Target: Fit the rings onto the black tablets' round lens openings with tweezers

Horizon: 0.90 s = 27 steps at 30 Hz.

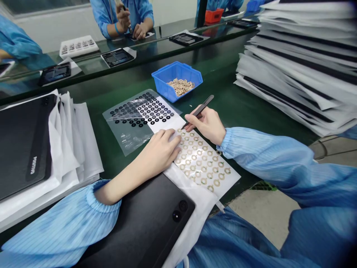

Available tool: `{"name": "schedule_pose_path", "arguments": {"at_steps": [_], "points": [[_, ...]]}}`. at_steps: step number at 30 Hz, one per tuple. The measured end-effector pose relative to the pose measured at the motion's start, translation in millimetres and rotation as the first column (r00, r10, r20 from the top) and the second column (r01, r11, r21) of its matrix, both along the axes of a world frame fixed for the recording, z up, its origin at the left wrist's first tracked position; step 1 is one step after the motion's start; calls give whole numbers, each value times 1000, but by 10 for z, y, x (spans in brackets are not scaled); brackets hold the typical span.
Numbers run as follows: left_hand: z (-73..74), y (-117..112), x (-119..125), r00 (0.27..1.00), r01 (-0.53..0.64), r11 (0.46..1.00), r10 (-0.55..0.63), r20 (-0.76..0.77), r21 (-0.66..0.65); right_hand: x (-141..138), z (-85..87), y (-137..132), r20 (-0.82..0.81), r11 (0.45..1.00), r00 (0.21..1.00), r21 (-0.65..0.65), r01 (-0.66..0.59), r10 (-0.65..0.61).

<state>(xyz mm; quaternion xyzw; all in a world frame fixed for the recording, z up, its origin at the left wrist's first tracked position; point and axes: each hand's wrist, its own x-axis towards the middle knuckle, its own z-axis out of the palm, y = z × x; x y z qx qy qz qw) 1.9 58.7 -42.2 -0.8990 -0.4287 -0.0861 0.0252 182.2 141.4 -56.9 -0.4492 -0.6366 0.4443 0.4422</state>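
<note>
Head view: right hand (205,124) pinches black tweezers (199,110) by a sheet of gold rings (202,162); left hand (161,145) lies flat on it. A slipped tip could perhaps scratch or lift rings.

i count one left hand (163,147), one right hand (205,124), one pair of tweezers (199,110), one blue bin (167,83), one sheet of black rings (146,110), and one sheet of gold rings (202,160).
</note>
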Motion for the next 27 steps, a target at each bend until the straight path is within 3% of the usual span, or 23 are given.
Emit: {"name": "schedule_pose_path", "arguments": {"at_steps": [5, 9, 11, 14, 17, 20, 23, 27], "points": [[-18, 45, 1, 1000, 10, 1000, -10, 10, 6, 7, 149, -127, -188, 997, 980, -45, -68, 59], [40, 6, -79, 997, 60, 998, -60, 52, 16, 77, 322, -588, -223, 962, 947, -91, -258, 232], [111, -142, -148, 994, 55, 998, -58, 95, 40, 124, 359, -865, -212, 904, 916, -192, -382, 342], [204, -552, -239, 977, 20, 1000, -22, 213, 10, 169, 314, -1186, -212, 818, 877, -318, -480, 432], [183, -1008, -293, 946, 93, 991, -58, 319, -94, 167, 210, -1325, -206, 810, 885, -357, -466, 418], [93, -1259, -304, 933, 227, 969, -187, 309, -100, 145, 155, -1343, -162, 834, 907, -356, -422, 389], [42, -1277, -290, 916, 304, 951, -274, 292, -61, 125, 165, -1340, -127, 843, 909, -341, -415, 396], [52, -1211, -270, 909, 313, 949, -288, 302, -35, 114, 189, -1351, -94, 853, 917, -339, -397, 389]]}}
